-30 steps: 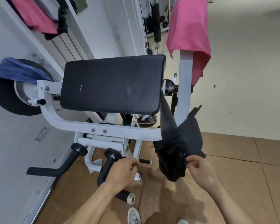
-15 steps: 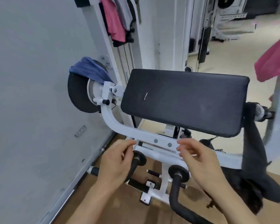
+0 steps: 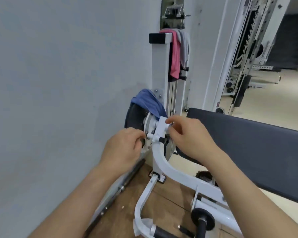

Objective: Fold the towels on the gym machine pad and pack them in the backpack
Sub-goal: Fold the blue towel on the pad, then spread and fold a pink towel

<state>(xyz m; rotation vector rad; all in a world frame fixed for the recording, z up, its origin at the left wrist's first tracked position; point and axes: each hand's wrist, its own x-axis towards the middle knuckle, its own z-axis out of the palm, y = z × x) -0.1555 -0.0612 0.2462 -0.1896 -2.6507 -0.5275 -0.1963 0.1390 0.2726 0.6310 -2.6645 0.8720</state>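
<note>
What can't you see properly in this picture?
1. Backpack: nowhere in the head view.
2. Blue towel: its lower end is behind the white bracket and the right hand.
3. Pad: cut off by the right edge.
4. Left hand: its fingertips curl out of sight, so what they touch is unclear.
5. Pink towel: partly behind the white post.

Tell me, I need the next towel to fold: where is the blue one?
In the head view, the blue towel drapes over the black disc by the wall, left of the pad, above the right hand.
</note>
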